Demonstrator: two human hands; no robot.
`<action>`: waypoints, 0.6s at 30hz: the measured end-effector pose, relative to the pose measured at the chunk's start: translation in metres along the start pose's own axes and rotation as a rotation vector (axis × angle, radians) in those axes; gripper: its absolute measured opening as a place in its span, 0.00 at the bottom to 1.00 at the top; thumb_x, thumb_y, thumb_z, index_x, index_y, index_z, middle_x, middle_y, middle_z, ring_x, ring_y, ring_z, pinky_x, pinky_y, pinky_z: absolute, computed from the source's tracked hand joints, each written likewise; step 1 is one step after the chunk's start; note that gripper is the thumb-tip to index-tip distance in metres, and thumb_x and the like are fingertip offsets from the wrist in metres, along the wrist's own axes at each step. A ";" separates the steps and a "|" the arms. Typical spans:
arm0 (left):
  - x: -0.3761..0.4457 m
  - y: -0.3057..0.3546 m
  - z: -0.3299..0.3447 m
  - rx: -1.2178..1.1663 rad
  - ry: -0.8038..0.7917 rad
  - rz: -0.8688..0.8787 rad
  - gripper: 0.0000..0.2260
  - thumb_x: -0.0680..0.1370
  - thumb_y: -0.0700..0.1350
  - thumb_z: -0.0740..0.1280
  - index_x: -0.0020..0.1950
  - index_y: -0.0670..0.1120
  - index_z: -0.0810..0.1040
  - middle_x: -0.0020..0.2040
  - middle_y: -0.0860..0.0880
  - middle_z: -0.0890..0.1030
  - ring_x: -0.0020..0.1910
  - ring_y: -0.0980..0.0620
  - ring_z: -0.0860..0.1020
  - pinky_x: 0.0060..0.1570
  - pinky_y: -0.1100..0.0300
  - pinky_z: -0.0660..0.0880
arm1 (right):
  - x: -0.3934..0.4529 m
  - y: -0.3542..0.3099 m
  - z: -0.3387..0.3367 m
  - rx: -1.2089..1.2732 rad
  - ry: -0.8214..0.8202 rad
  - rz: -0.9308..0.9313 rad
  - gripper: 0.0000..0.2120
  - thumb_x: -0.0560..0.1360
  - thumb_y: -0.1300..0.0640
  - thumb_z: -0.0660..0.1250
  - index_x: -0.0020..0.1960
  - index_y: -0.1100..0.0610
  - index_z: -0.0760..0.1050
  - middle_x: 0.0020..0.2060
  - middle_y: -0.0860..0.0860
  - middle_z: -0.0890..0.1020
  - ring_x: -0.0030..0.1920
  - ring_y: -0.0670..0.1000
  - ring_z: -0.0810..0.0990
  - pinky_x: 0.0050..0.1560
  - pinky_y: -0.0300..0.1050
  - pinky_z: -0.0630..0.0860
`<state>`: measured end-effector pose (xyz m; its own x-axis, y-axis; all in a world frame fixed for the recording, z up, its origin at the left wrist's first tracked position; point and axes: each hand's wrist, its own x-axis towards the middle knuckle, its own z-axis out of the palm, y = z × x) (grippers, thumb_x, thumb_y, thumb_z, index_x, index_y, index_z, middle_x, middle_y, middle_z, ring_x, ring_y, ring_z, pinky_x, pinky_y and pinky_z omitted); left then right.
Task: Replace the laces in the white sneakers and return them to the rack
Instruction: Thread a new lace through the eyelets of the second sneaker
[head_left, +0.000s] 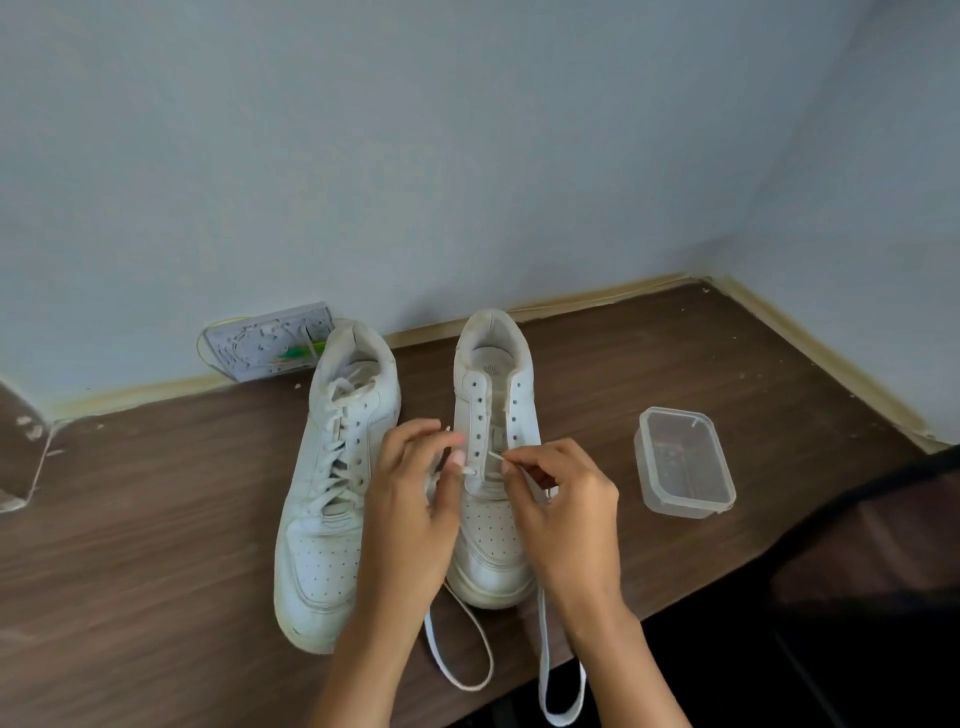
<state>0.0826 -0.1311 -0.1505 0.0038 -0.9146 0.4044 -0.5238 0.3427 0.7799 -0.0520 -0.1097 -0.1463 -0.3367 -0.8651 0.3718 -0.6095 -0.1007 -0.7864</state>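
Two white sneakers stand side by side on a brown wooden table (156, 519), toes toward me. The left sneaker (332, 493) is laced. The right sneaker (493, 415) has mostly bare eyelets, and a white lace (462, 649) trails from it in loops over the table's front edge. My left hand (415, 499) pinches one lace end beside the lower left eyelets. My right hand (561, 499) pinches the other lace tip, pointing it at the lower right eyelets. Both hands cover the shoe's middle.
A clear plastic tub (683, 462) with no lid sits to the right of the sneakers. A grey wall socket plate (270, 343) is against the wall behind the left sneaker. Walls close off the back and right. A dark object (883, 545) fills the lower right corner.
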 end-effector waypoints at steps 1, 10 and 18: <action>0.000 -0.001 0.001 0.000 0.012 0.008 0.08 0.79 0.40 0.68 0.56 0.47 0.83 0.60 0.53 0.75 0.59 0.71 0.70 0.55 0.80 0.64 | 0.000 0.000 0.001 -0.017 0.001 -0.012 0.05 0.74 0.60 0.73 0.48 0.53 0.84 0.42 0.42 0.80 0.45 0.43 0.80 0.46 0.40 0.78; 0.014 -0.006 0.002 -0.063 -0.045 -0.004 0.09 0.74 0.38 0.73 0.52 0.49 0.85 0.47 0.58 0.82 0.50 0.64 0.79 0.48 0.76 0.72 | 0.007 -0.004 0.013 0.042 -0.048 0.205 0.07 0.72 0.57 0.75 0.45 0.46 0.83 0.49 0.39 0.73 0.56 0.38 0.68 0.55 0.26 0.65; 0.015 -0.004 0.003 -0.005 -0.045 0.064 0.08 0.73 0.36 0.73 0.49 0.48 0.85 0.44 0.58 0.83 0.45 0.61 0.81 0.45 0.75 0.73 | 0.008 -0.009 0.013 0.051 -0.092 0.261 0.06 0.72 0.54 0.74 0.47 0.44 0.83 0.51 0.38 0.69 0.54 0.43 0.62 0.65 0.48 0.66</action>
<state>0.0823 -0.1468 -0.1489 -0.0679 -0.8997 0.4313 -0.5174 0.4013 0.7558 -0.0403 -0.1219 -0.1428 -0.4095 -0.9058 0.1088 -0.4730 0.1088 -0.8743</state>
